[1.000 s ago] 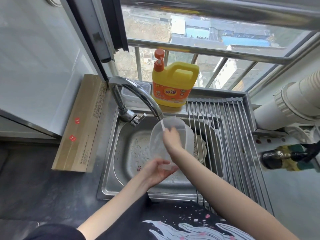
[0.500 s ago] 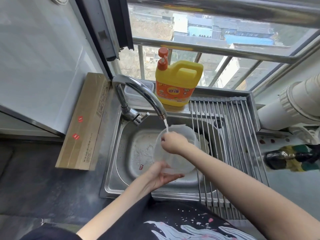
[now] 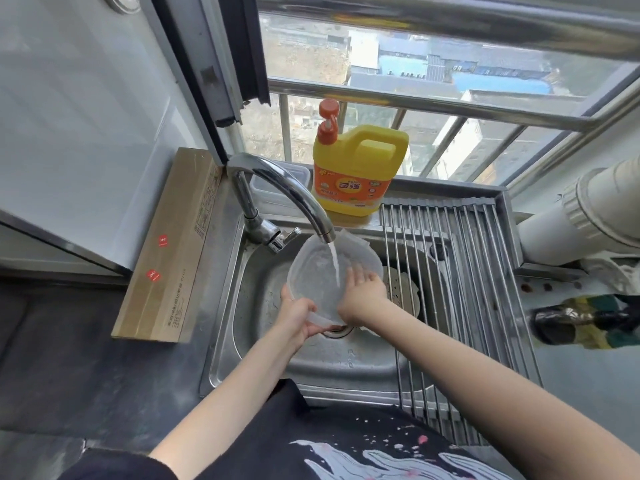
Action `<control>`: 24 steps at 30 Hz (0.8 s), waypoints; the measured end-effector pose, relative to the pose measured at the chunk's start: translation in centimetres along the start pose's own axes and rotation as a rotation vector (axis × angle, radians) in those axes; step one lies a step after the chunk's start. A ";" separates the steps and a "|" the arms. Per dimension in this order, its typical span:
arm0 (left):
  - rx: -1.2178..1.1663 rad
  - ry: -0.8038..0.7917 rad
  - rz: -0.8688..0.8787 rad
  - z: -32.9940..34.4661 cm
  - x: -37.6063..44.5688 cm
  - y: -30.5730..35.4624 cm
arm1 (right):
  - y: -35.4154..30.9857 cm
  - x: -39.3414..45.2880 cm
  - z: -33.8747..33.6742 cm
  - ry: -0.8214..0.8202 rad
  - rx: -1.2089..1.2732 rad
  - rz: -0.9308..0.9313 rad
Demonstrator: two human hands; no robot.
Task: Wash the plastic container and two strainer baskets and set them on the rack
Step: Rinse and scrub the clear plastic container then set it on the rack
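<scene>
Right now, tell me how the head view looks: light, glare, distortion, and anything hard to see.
Head view: daylight comes through the window, with bright glare on the faucet and sink. The wide lens bows the window bars and rack. The clear container is hard to outline under the water stream. Both the left hand and the right hand look sharp.

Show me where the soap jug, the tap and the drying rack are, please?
soap jug [image 3: 360,168], head view, on its yellow body.
tap [image 3: 287,188], head view, on the curved spout.
drying rack [image 3: 460,258], head view, on its metal bars.
</scene>
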State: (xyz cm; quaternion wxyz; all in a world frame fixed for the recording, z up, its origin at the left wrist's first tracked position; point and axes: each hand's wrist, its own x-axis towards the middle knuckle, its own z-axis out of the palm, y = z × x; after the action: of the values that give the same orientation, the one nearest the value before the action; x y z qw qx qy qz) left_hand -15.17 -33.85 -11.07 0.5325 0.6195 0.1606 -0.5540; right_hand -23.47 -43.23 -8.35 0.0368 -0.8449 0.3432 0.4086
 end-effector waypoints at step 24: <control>0.175 -0.042 -0.121 -0.4 1.1 1.5 | 4.1 -2.8 2.0 0.534 0.150 -0.673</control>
State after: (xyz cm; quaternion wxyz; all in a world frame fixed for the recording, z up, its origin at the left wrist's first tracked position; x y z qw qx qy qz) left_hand -13.41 -34.57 -11.35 0.4453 0.6411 0.1378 -0.6097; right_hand -28.54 -44.09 -6.78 0.1392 -0.9807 0.0750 0.1148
